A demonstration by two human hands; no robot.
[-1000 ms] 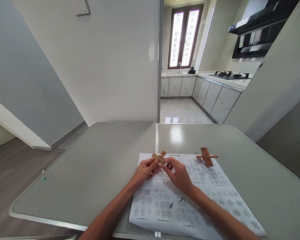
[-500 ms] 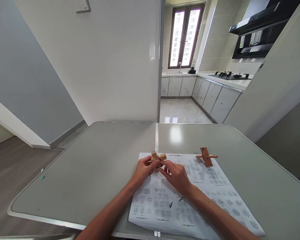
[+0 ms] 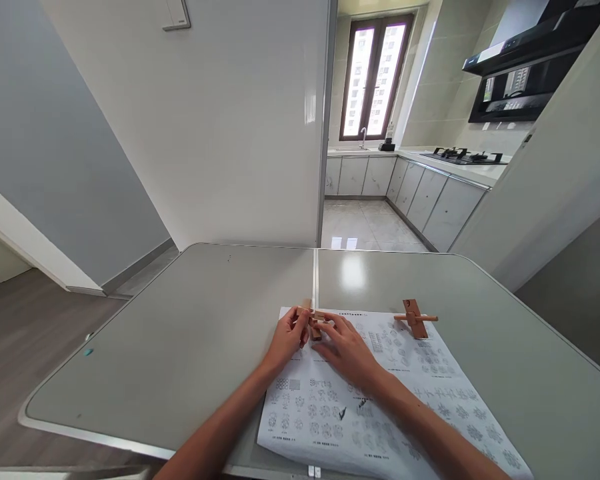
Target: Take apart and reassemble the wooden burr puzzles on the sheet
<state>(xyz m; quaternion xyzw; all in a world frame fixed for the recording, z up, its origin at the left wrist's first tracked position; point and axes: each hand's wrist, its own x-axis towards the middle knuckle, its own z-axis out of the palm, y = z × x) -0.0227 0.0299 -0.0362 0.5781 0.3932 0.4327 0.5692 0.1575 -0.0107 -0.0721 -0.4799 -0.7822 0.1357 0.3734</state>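
Observation:
A small cross-shaped wooden puzzle (image 3: pixel 316 333) of light interlocking sticks is held just above the far left part of a printed sheet (image 3: pixel 325 383). My left hand (image 3: pixel 287 339) pinches its left side between thumb and fingers. From the right, the fingertips of my right hand (image 3: pixel 349 352) rest on its other side, with the thumb lower down. My fingers cover part of the joints. To the right, on the sheet's upper edge, lies a reddish-brown wooden piece (image 3: pixel 415 319), a flat slat crossed by a thin rod, with a dark mark on the slat.
The grey table (image 3: pixel 180 353) has a metal seam down its middle. A tiny green bit (image 3: pixel 88 352) lies near its left edge. The sheet carries rows of small line drawings and check marks. Beyond stand a white wall and a kitchen with a stove (image 3: pixel 463 157).
The wooden puzzle has been turned in my hands, so one arm now points down toward the sheet. My right fingers have loosened and stretched out along it. The view has shifted slightly.

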